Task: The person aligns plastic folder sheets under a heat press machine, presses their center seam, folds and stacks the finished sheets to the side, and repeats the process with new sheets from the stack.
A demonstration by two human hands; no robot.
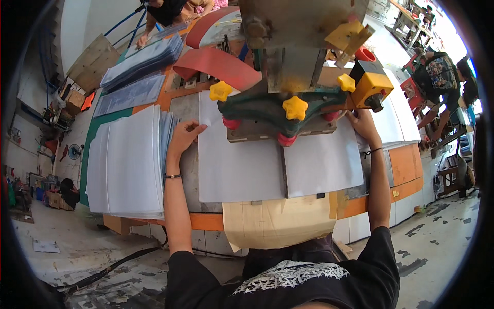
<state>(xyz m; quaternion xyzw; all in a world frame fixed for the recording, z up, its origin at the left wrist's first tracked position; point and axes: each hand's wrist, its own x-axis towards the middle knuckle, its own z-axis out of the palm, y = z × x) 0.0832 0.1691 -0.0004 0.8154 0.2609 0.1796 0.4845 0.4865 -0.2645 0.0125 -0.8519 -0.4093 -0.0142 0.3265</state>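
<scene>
two white sheets (242,165) are lying side by side on the steel bed (185,170), their far edges tucked under the press (288,110), so the loading is looking about done while the pressing itself is, as far as one can judge, yet to come. the left hand (184,135) is pinching the near sheet's top left corner between thumb and fingertips, a light closed pinch and not a full fist. the right hand (364,125) is reaching up under the yellow box (371,86) at the press's right end; its fingers are hiding behind the sheet edge and the box, so i cannot tell how it is gripping or whether it is holding anything. a thick stack (126,165) of the same thin, smooth, matte sheets is waiting at the left, edges fanning slightly, which suggests plenty is left to feed. the press is looking heavy and worn, dark green cast metal with star-shaped yellow knobs (295,107) and round red feet. a tan paper flap (278,221) is hanging over the orange bench edge (206,221), soft and creased.
</scene>
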